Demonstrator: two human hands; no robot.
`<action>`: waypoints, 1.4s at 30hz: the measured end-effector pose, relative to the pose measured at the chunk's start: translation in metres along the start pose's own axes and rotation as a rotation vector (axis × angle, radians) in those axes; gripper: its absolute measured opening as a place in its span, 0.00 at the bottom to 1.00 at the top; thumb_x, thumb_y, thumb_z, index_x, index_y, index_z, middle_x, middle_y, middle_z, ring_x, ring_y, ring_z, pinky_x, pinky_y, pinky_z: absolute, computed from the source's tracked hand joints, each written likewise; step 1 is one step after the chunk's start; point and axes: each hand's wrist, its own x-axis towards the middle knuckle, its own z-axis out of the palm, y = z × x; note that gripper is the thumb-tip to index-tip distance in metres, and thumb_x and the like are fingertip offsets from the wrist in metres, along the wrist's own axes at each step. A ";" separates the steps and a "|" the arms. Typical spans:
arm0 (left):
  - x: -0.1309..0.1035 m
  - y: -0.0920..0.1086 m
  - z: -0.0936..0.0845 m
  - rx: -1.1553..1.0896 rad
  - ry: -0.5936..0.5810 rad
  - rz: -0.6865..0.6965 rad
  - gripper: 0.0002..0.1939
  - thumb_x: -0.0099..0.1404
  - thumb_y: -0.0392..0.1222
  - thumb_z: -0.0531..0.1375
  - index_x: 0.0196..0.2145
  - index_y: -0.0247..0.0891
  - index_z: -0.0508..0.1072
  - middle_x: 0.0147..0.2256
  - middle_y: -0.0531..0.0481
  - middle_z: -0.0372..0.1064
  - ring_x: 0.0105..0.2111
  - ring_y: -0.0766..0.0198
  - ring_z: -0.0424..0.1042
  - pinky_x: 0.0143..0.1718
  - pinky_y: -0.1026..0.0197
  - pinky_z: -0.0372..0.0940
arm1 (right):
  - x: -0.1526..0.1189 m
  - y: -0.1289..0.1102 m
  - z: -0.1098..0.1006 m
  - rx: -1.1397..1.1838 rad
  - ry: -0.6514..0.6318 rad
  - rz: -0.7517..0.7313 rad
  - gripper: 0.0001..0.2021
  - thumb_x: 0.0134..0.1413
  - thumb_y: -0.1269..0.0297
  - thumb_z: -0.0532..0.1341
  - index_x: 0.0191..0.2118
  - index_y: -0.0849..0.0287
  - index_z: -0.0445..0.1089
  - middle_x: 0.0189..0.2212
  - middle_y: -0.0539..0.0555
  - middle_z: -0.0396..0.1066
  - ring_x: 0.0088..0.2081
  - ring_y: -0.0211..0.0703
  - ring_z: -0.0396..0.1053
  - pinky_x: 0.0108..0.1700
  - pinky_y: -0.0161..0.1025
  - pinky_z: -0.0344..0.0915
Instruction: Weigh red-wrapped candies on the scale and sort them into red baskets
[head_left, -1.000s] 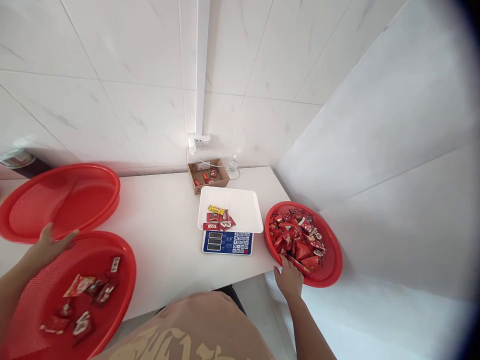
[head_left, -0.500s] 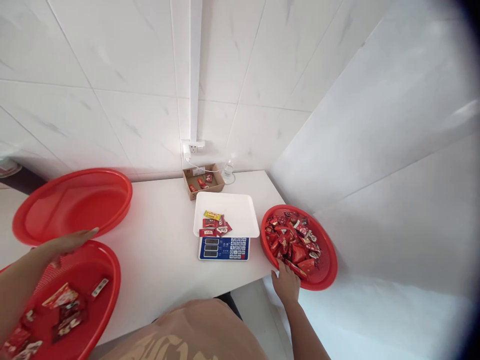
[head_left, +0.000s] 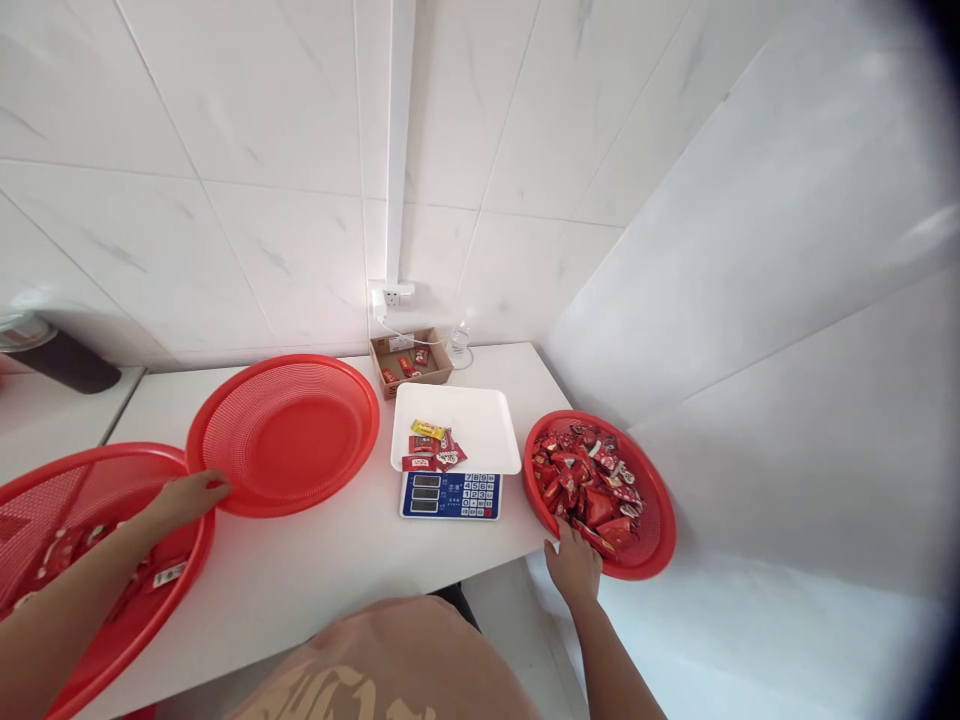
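Note:
At the left, my left hand (head_left: pixel 191 498) is closed at the near left rim of a red plastic basket (head_left: pixel 296 430) with nothing in it. Under my left forearm a second red basket (head_left: pixel 199 560) holds several wrapped snacks (head_left: pixel 166 574), partly hidden by the arm. On the right, my right hand (head_left: pixel 574 565) grips the near rim of a third red basket (head_left: pixel 656 540), heaped with red snack packets (head_left: pixel 592 490). Between them stands a scale (head_left: pixel 450 496) with a white tray (head_left: pixel 491 420), on which several red packets (head_left: pixel 435 452) and a yellow one (head_left: pixel 427 429) lie.
Behind the scale sits a small cardboard box (head_left: pixel 411 380) with a few red packets. A clear plastic item (head_left: pixel 459 340) stands beside it. A white plug (head_left: pixel 379 303) is in the wall socket. At the far left lies a dark bottle (head_left: pixel 64 355). White walls border the table.
The bare red basket has moved right, towards the scale, with my left hand at its rim. The basket under my left arm has shifted left and back. My right hand has stayed put.

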 end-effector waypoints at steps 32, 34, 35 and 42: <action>-0.022 0.272 0.093 0.096 0.015 0.856 0.20 0.59 0.42 0.58 0.49 0.38 0.65 0.46 0.42 0.66 0.50 0.52 0.64 0.52 0.50 0.57 | 0.004 0.005 0.006 -0.001 0.025 -0.032 0.22 0.57 0.68 0.48 0.58 0.58 0.58 0.49 0.59 0.68 0.49 0.49 0.64 0.52 0.46 0.53; -0.022 0.274 0.097 0.110 0.010 0.861 0.14 0.60 0.42 0.56 0.44 0.39 0.69 0.43 0.43 0.67 0.48 0.52 0.65 0.50 0.51 0.58 | 0.003 0.005 0.006 0.002 0.027 -0.036 0.22 0.57 0.68 0.48 0.58 0.58 0.58 0.49 0.59 0.68 0.49 0.48 0.64 0.52 0.45 0.53; -0.022 0.275 0.098 0.113 0.008 0.865 0.11 0.61 0.41 0.55 0.42 0.39 0.70 0.42 0.43 0.68 0.46 0.53 0.66 0.50 0.52 0.59 | 0.003 0.005 0.006 0.003 0.027 -0.037 0.22 0.57 0.68 0.49 0.58 0.59 0.58 0.49 0.59 0.68 0.49 0.48 0.64 0.52 0.45 0.53; -0.026 0.260 0.075 0.034 0.092 0.778 0.18 0.68 0.44 0.43 0.46 0.38 0.67 0.44 0.43 0.68 0.44 0.57 0.67 0.44 0.57 0.64 | 0.003 0.006 0.006 0.011 0.025 -0.034 0.22 0.57 0.68 0.49 0.58 0.60 0.58 0.51 0.58 0.67 0.51 0.49 0.63 0.53 0.45 0.52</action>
